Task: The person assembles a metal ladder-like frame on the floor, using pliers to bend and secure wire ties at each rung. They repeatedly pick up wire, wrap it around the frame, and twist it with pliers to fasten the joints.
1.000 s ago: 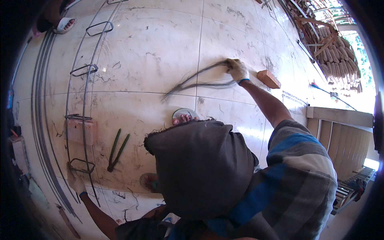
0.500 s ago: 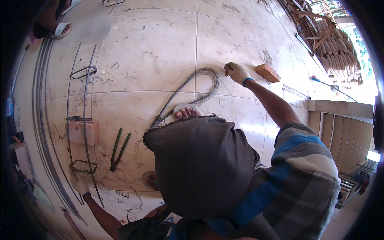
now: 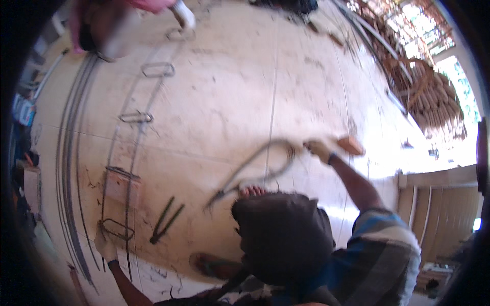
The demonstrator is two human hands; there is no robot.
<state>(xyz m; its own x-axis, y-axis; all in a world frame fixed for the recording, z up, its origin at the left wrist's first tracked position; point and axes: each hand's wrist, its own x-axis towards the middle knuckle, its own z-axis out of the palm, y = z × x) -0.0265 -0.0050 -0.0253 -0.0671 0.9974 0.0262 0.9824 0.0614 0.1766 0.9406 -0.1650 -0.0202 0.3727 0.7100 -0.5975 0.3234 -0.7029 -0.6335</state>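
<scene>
My gloved left hand (image 3: 105,247) is closed around the near end of a steel rebar frame (image 3: 133,166), beside its nearest rectangular stirrup. The frame runs away from me, propped on a reddish block (image 3: 121,189). My gloved right hand (image 3: 318,150) is off to the right, its fingertips pinched together between a looped bundle of thin wire (image 3: 239,171) and a brick (image 3: 351,145). Blur hides whether a strand is in those fingers. Green-handled nippers (image 3: 166,222) lie on the floor right of the frame, handles apart. My knee (image 3: 283,239) covers part of the middle.
Long loose steel bars (image 3: 70,148) lie along the left. At the far left a co-worker leans in, a white-gloved hand (image 3: 184,16) near the frame's far end. A wooden bench-like piece (image 3: 443,214) stands at right, with stacked pale rolls (image 3: 436,104) farther off.
The view has tilted, so floor things sit lower and more of the rebar frame's far end shows. The co-worker's gloved hand has come into sight. My hands keep nearly the same places.
</scene>
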